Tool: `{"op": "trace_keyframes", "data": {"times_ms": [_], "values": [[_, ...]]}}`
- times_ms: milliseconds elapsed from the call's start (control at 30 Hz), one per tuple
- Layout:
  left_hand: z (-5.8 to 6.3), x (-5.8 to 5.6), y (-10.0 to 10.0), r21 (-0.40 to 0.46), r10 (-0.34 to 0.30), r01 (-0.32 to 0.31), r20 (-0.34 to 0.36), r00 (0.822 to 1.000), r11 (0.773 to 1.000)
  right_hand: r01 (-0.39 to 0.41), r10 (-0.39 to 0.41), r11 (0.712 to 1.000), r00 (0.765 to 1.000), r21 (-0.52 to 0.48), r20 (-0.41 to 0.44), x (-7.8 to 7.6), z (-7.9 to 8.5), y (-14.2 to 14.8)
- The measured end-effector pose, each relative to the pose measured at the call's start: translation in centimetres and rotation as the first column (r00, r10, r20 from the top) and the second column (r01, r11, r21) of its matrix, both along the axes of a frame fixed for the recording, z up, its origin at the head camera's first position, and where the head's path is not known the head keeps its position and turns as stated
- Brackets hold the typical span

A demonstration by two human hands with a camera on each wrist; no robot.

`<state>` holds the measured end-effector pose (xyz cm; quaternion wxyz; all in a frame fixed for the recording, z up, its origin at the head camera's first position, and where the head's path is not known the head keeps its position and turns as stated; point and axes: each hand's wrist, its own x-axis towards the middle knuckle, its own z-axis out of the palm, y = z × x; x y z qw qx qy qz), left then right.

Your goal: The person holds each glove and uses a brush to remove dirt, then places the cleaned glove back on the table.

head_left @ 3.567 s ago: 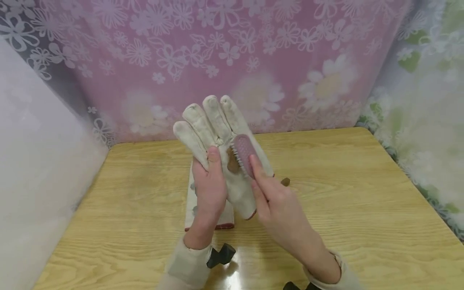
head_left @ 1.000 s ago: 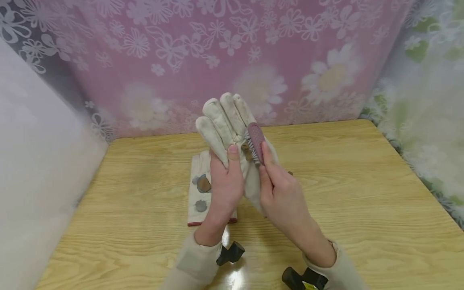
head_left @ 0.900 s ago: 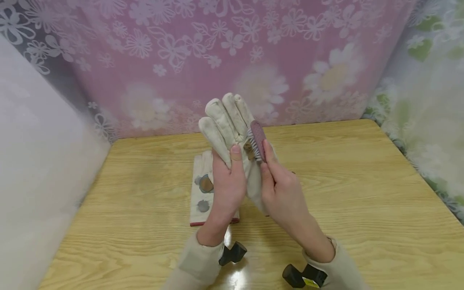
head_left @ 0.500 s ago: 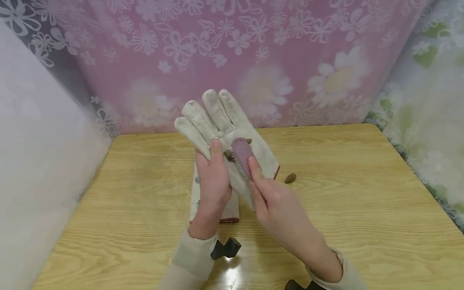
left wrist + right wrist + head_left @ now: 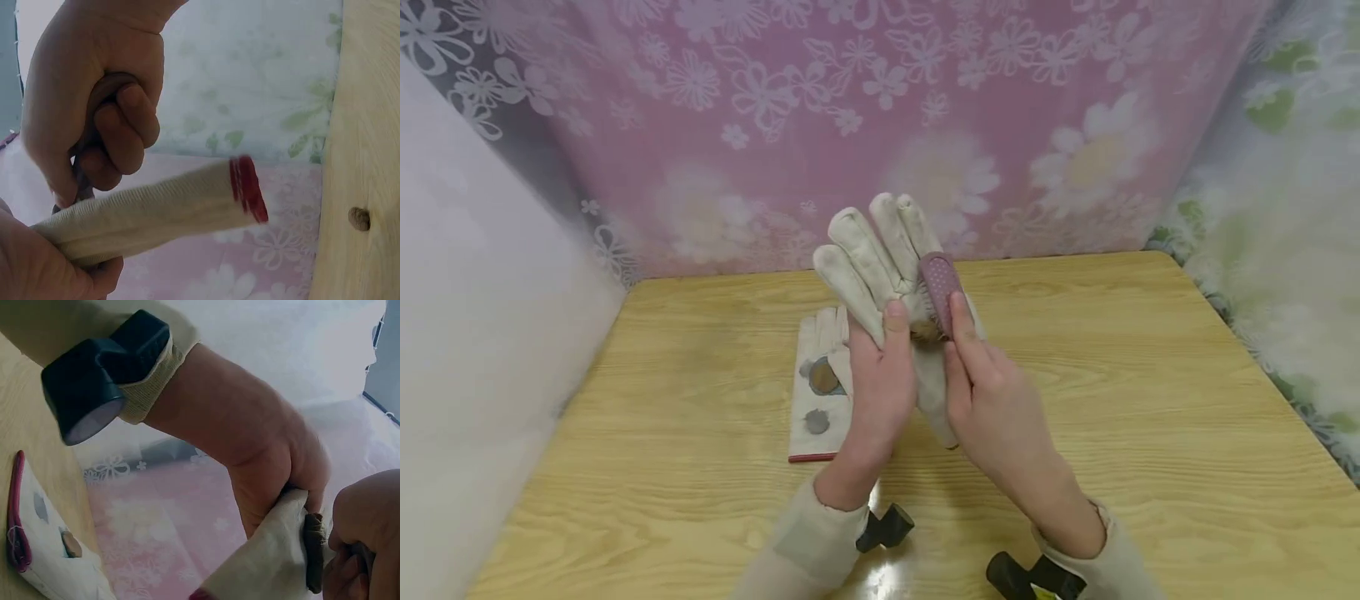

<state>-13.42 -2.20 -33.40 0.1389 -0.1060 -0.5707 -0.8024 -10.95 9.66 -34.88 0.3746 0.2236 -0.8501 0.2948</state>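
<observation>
My left hand (image 5: 883, 392) holds up a cream cloth glove (image 5: 868, 258), thumb over its palm side, its fingers pointing up and away. My right hand (image 5: 1003, 408) grips a pinkish-purple brush (image 5: 938, 279), index finger along its back. The bristles touch the glove's palm beside a brown clump (image 5: 928, 331) that the brush partly covers. In the left wrist view, curled right fingers (image 5: 119, 134) wrap a dark handle, and the glove's red-edged cuff (image 5: 248, 187) sticks out. Behind the left hand, a second glove (image 5: 805, 417) lies on the table with grey and brown spots.
The wooden table (image 5: 662, 467) stands against a pink flowered cloth (image 5: 760, 167) at the back, with pale cloths at both sides. A small brown lump (image 5: 359, 219) lies on the table in the left wrist view. Black devices (image 5: 886, 527) sit at both wrists.
Over the last seconds the brush has moved back and forth across the glove's palm. Since half a second ago, glove and left hand have shifted right and turned, uncovering more of the second glove.
</observation>
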Motion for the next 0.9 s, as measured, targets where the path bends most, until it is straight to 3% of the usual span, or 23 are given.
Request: {"op": "trace_keyframes", "data": {"times_ms": [67, 133, 267, 367, 467, 533, 633, 767, 833, 900], "values": [[-0.1, -0.1, -0.1, 0.047, -0.024, 0.025, -0.016, 1.000, 0.999, -0.009, 0.009, 1.000, 1.000, 0.005, -0.016, -0.3, -0.2, -0.2], [0.1, -0.5, -0.7, 0.150, -0.050, 0.052, -0.017, 0.999, 0.987, -0.023, 0.025, 0.999, 0.999, 0.046, -0.033, -0.2, -0.4, -0.7], [0.7, -1.6, -2.8, 0.347, -0.057, 0.064, -0.029, 0.998, 0.936, -0.061, 0.073, 0.985, 0.995, 0.164, -0.067, 0.6, -1.3, -2.1], [1.1, -2.3, -4.2, 0.448, -0.092, 0.082, 0.001, 0.996, 0.890, -0.087, 0.100, 0.976, 0.993, 0.199, -0.058, 1.1, -1.8, -2.6], [1.2, -2.4, -4.6, 0.469, -0.187, 0.129, 0.078, 0.979, 0.874, -0.105, 0.109, 0.982, 0.994, 0.158, -0.015, 0.9, -1.6, -2.1], [1.2, -2.3, -4.3, 0.419, -0.264, 0.185, 0.139, 0.954, 0.889, -0.111, 0.110, 0.989, 0.994, 0.100, 0.014, 0.4, -1.2, -1.2], [1.2, -2.0, -3.6, 0.326, -0.395, 0.311, 0.233, 0.889, 0.893, -0.102, 0.100, 0.995, 0.991, 0.017, 0.094, -0.4, -0.3, 0.4], [0.9, -1.7, -2.8, 0.281, -0.543, 0.471, 0.312, 0.779, 0.836, -0.091, 0.103, 0.994, 0.970, -0.065, 0.219, -1.0, 0.7, 2.2], [0.6, -1.7, -2.6, 0.305, -0.583, 0.501, 0.328, 0.743, 0.810, -0.092, 0.110, 0.992, 0.962, -0.083, 0.249, -1.1, 0.9, 2.7], [0.3, -1.9, -2.4, 0.338, -0.607, 0.509, 0.342, 0.717, 0.792, -0.093, 0.112, 0.992, 0.961, -0.085, 0.254, -1.2, 1.0, 3.0]]}}
